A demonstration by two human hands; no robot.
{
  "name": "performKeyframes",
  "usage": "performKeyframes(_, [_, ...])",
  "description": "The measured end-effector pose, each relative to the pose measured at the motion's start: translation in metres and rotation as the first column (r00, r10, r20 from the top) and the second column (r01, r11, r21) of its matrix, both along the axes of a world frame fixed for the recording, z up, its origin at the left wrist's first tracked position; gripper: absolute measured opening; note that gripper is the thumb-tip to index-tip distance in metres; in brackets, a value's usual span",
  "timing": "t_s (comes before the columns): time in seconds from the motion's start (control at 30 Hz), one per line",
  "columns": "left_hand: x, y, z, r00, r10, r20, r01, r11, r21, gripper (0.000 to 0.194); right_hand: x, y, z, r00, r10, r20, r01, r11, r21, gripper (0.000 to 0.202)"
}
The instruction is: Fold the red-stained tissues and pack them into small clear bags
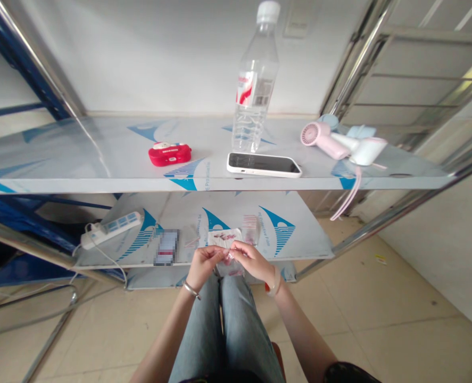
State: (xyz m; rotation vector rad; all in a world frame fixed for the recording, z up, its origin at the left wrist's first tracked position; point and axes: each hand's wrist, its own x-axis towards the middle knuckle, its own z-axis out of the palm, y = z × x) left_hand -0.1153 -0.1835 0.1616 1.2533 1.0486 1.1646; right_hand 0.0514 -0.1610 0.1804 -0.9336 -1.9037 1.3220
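Observation:
My left hand [209,261] and my right hand [250,259] meet above my lap at the front edge of the lower shelf, fingertips pinched together. Something small and clear or pinkish is between them, too small to name. Just behind my fingers lies a white printed sheet [224,236] with reddish marks. To its right sits a small clear pack with pink stripes [250,229], and to its left a small clear bag [190,240]. A phone [166,247] with a blurred screen lies further left at the shelf edge.
A white power strip [112,230] with a cable is on the lower shelf [303,239]. The upper shelf [119,183] holds a red case [170,153], a plastic bottle [255,85], a white-edged phone [264,164], a pink handheld fan [324,140] and a white one [369,150].

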Motion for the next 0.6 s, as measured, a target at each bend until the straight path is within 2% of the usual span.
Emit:
performKeyframes(0.1, [-0.0013, 0.0008, -0.0022, 1.000, -0.003, 0.022, 0.004, 1.000, -0.025, 0.028, 0.0023, 0.0013, 0.0014, 1.000, -0.011, -0.018, 0.011, 1.000, -0.008, 0.027])
performKeyframes(0.23, [-0.0056, 0.0029, -0.0045, 0.999, -0.011, -0.032, 0.010, 1.000, -0.027, 0.029, 0.0057, 0.0025, 0.0022, 1.000, -0.023, 0.004, 0.023, 1.000, -0.008, 0.027])
performKeyframes(0.4, [-0.0053, 0.0048, -0.0044, 0.995, -0.009, -0.095, 0.012, 0.999, 0.030, 0.028, 0.0048, 0.0035, 0.0001, 0.998, -0.040, 0.050, 0.036, 0.996, 0.084, 0.019])
performKeyframes(0.6, [0.0000, 0.0046, -0.0056, 0.979, 0.047, -0.201, -0.027, 0.994, 0.104, 0.026, 0.0011, 0.0042, -0.0026, 0.992, -0.086, 0.088, 0.072, 0.986, 0.148, 0.021])
